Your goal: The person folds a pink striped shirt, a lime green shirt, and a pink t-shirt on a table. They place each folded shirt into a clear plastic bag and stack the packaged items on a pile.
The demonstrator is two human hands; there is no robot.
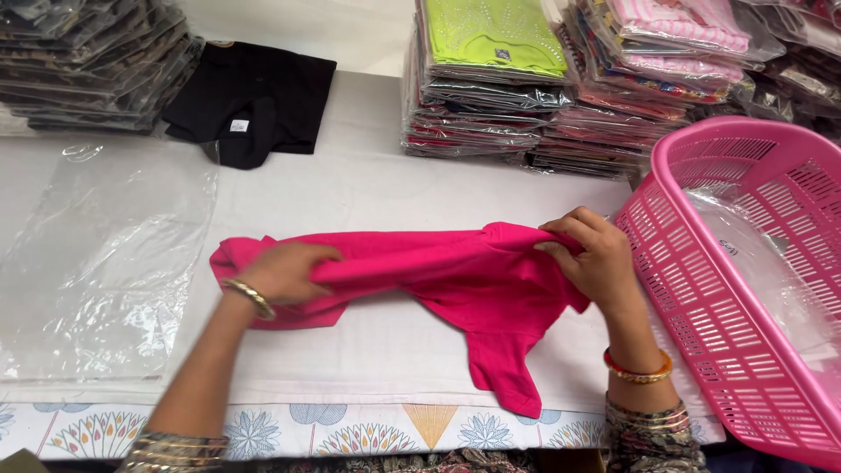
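Hands, left hand [285,273] and right hand [596,257], clamped on pink garment [464,280], between clear bag [96,263] and pink basket [745,289].

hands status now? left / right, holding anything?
Left hand: closed, gripping one end of the pink garment.
Right hand: closed, pinching the garment's other end, beside the pink basket.

Two hands, the left hand [285,271] and the right hand [591,254], one pink garment [455,276], one black garment [250,101] at the table's far edge, one pink basket [701,289], one clear bag [105,254]. The stacks of packed clothes [534,79] cannot be counted exactly.
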